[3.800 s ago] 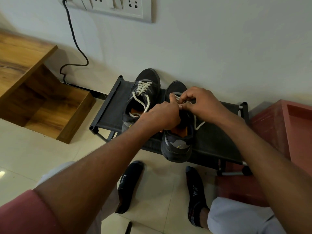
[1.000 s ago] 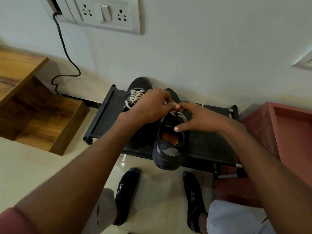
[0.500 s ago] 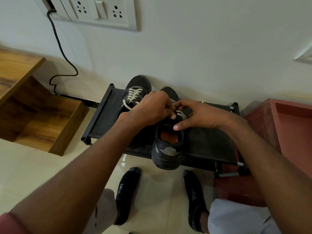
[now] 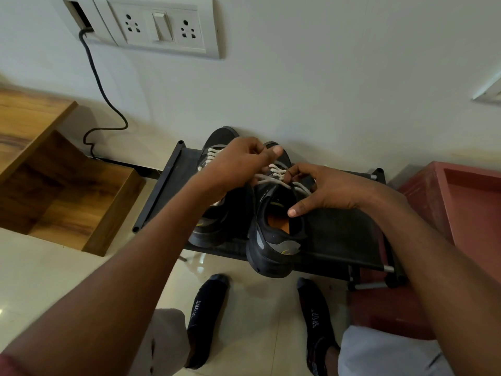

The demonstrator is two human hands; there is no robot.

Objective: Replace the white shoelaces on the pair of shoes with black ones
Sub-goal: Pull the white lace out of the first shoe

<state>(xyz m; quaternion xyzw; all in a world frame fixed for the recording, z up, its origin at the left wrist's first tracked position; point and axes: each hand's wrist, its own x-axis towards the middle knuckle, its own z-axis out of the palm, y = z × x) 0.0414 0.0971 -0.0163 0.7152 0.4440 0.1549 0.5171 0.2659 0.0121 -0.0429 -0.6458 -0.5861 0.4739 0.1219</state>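
White lace (image 4: pixel 273 179): strands run across the tongue of the right-hand shoe (image 4: pixel 273 234), stretched between both hands.
Left hand (image 4: pixel 238 164): raised over the front of the shoes, fingers curled and pinching a strand of the white lace, thumb tip pointing right.
Right hand (image 4: pixel 322 191): fingers bent around the lace at the shoe's right edge, gripping it; the thumb lies straight along the collar of the shoe, its tip over the orange insole.
Right-hand shoe: black with grey heel patches, heel hanging over the near edge of the rack (image 4: pixel 349 240), toe toward the wall; upper rows of lace loosened, lower rows laced.
Left-hand shoe (image 4: pixel 214 226): black, just beside the other and touching it, largely hidden under the left forearm; its white lace (image 4: pixel 212 154) shows near the toe, laced.
Rack: low black fabric shelf on a metal frame, standing on pale floor tiles against the wall.
Feet: two dark socks (image 4: pixel 202 318) printed "SPORT" rest on the tiles just in front of the rack, grey trouser legs beside them.
Left of rack: wooden shelf unit (image 4: pixel 54 191), with a black cable (image 4: pixel 108 109) trailing down the wall from a white socket panel (image 4: pixel 162 25).
Right of rack: red box-shaped piece of furniture (image 4: pixel 466 213), touching or nearly touching the rack frame; which cannot be told.
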